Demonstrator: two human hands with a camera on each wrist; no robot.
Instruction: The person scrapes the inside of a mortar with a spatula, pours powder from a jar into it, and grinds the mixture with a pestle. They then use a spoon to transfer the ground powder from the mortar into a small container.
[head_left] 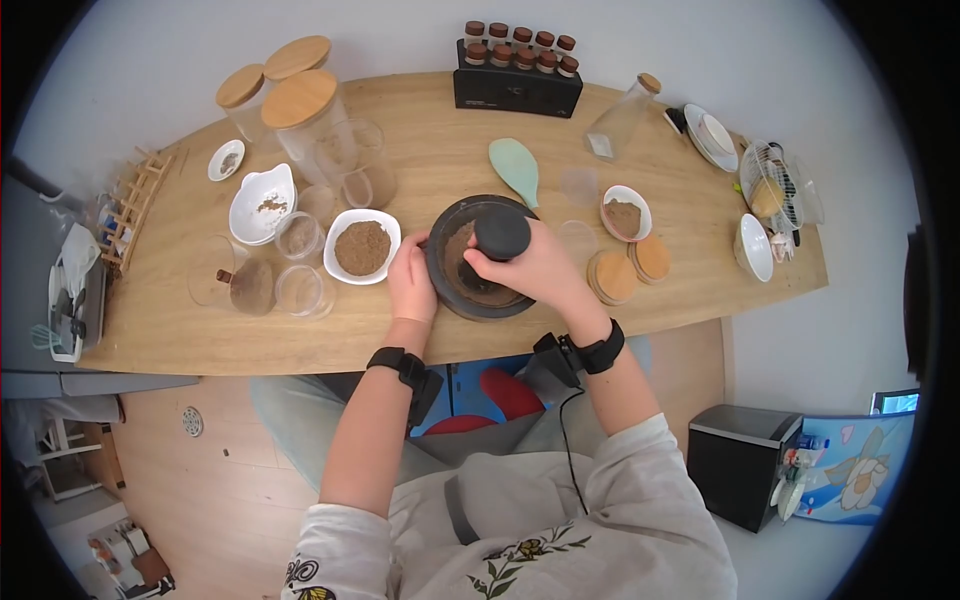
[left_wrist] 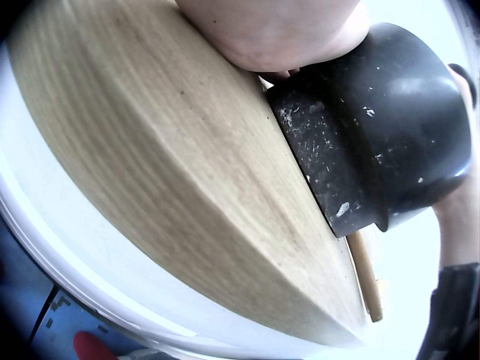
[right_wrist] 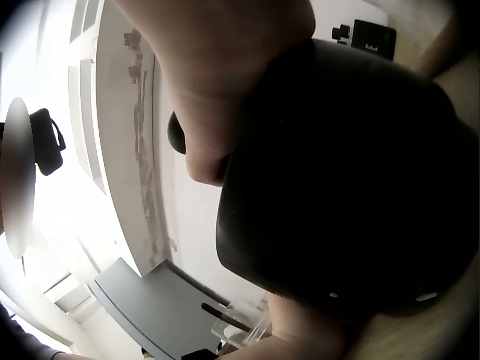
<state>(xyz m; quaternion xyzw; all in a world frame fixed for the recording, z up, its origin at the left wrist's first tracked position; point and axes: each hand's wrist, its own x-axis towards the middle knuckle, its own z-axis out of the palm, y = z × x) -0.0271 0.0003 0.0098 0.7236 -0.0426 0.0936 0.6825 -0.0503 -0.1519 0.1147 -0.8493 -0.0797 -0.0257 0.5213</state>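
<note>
A black mortar (head_left: 470, 204) stands near the table's front edge, with brown powder (head_left: 456, 243) inside. My left hand (head_left: 411, 284) holds the mortar's left side, fingers against its outer wall. In the left wrist view, the mortar's scuffed foot (left_wrist: 315, 150) sits on the wood. From above, my right hand (head_left: 540, 268) grips the black pestle (head_left: 503, 234) below its rounded top, thumb on the near side. The pestle's lower end is partly hidden by that hand. The mortar's dark wall (right_wrist: 337, 187) fills much of the right wrist view.
Left of the mortar are a white bowl (head_left: 335, 262) of brown powder, clear jars (head_left: 301, 291) and tall wooden-lidded canisters (head_left: 300, 100). To the right are a red-rimmed bowl (head_left: 645, 205) and wooden lids (head_left: 613, 277). Behind lie a green spoon rest (head_left: 514, 165) and a spice rack (head_left: 517, 92).
</note>
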